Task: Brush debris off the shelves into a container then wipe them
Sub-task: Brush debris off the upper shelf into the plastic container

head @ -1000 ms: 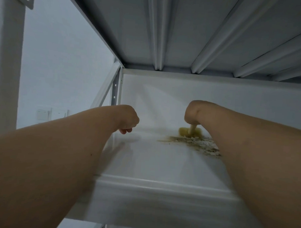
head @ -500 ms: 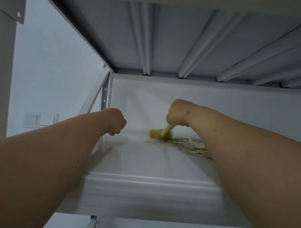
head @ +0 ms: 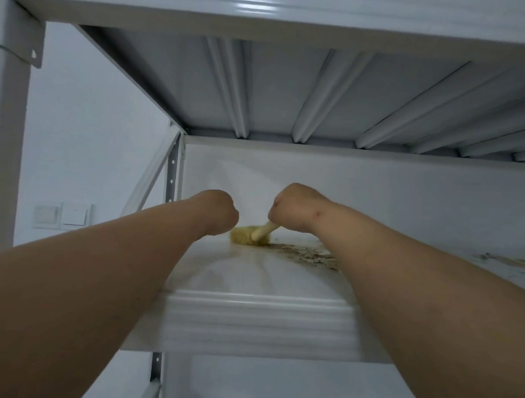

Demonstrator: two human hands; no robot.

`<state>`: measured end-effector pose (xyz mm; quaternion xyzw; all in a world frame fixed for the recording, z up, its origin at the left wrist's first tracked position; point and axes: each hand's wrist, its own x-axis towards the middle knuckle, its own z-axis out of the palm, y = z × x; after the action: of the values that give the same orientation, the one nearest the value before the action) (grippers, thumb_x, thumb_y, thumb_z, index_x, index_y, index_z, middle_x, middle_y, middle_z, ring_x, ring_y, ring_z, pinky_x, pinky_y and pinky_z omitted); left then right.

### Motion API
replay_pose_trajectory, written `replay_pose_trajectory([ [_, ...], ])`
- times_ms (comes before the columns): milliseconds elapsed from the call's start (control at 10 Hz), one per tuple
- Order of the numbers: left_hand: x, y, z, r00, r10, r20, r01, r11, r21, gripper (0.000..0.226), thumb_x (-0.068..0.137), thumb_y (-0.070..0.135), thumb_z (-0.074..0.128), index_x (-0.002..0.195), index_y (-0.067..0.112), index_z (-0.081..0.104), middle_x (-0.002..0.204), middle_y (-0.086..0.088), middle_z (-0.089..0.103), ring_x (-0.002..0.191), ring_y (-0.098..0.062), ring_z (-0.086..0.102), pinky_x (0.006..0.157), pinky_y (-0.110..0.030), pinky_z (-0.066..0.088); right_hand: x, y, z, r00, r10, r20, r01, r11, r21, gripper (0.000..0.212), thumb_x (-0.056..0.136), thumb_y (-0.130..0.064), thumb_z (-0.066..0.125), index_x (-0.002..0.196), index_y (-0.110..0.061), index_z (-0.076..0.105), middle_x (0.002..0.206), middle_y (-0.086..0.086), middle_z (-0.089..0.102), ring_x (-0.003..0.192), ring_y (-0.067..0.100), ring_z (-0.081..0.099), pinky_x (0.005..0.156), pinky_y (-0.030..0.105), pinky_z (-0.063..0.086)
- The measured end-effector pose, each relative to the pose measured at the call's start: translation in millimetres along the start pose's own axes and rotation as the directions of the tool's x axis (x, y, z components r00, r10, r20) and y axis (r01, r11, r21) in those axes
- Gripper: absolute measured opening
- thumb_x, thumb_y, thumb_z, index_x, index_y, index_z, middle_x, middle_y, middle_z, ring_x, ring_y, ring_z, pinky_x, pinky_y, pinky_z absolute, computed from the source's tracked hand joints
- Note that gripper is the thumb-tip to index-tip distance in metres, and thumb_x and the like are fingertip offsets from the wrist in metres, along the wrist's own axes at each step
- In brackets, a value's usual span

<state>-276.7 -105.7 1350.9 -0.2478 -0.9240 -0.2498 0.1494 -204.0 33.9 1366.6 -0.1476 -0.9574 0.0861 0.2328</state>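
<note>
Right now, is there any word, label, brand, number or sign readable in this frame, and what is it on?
None: no readable text anywhere.
Shelf: plain white metal, unmarked.
Brush: no marking visible on its handle.
Wall switches: blank plates, nothing legible.
Upright post: only holes, no numbers.

Swept leftward across the shelf point(head: 252, 276): brush point(head: 249, 235) now lower centre of frame, left of the debris point(head: 307, 255), having started at its back edge. Right hand point(head: 290, 207) shifted left with it, handle now angled down-left from the fist. Left hand point(head: 222, 210) closed in toward centre, now just beside the brush head. Camera tilted upward, showing more of the upper shelf's underside.
</note>
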Motion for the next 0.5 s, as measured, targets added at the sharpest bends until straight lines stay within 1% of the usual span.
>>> replay_pose_trajectory([
  [100,-6,-3,-1,0.999,0.016,-0.051,-0.013,0.998,0.069,0.033,0.099,0.021,0.039,0.117,0.004,0.061,0.081,0.001,0.053,0.093,-0.023,0.054,0.064,-0.023,0.043,-11,20,-16,0.997,0.074,-0.031,-0.076,0.994,-0.075,0.016,0.082,-0.015,0.052,0.068,-0.01,0.055,0.076,0.003,0.06,0.068,0.02,0.055,0.058,0.029,0.043],
  [200,-13,-12,-1,0.997,0.011,-0.077,0.0,0.99,0.144,0.026,0.098,0.017,0.039,0.11,0.007,0.061,0.074,0.005,0.043,0.09,-0.021,0.048,0.057,-0.018,0.034,-30,34,-34,0.977,0.179,-0.113,-0.19,0.978,-0.092,0.016,0.076,-0.007,0.045,0.065,-0.009,0.056,0.064,0.002,0.059,0.063,0.021,0.053,0.06,0.029,0.043],
  [300,-16,-15,5,0.997,0.001,-0.08,0.013,0.983,0.182,0.023,0.096,0.005,0.038,0.103,0.003,0.059,0.096,-0.005,0.055,0.096,-0.024,0.054,0.077,-0.026,0.043,-39,21,-32,0.964,0.144,-0.223,-0.166,0.983,-0.079,0.012,0.074,-0.008,0.048,0.063,-0.012,0.051,0.066,0.002,0.055,0.06,0.022,0.05,0.058,0.027,0.038],
  [400,-9,-11,3,0.985,-0.032,-0.169,0.036,0.999,0.022,0.03,0.098,0.014,0.037,0.115,0.004,0.06,0.074,0.002,0.042,0.089,-0.022,0.048,0.081,-0.032,0.043,-33,-7,-19,0.983,0.023,-0.182,-0.02,1.0,0.019,0.007,0.078,-0.016,0.056,0.076,-0.012,0.062,0.078,0.002,0.061,0.073,0.023,0.059,0.068,0.03,0.048],
  [500,-5,-14,1,0.977,-0.019,-0.213,0.035,0.997,0.072,0.031,0.097,0.016,0.038,0.116,0.003,0.059,0.069,0.003,0.036,0.087,-0.022,0.046,0.082,-0.035,0.044,-29,-22,-10,0.995,-0.084,-0.06,0.09,0.99,0.111,0.012,0.081,-0.017,0.06,0.084,-0.006,0.065,0.076,0.004,0.058,0.07,0.022,0.055,0.056,0.026,0.04],
])
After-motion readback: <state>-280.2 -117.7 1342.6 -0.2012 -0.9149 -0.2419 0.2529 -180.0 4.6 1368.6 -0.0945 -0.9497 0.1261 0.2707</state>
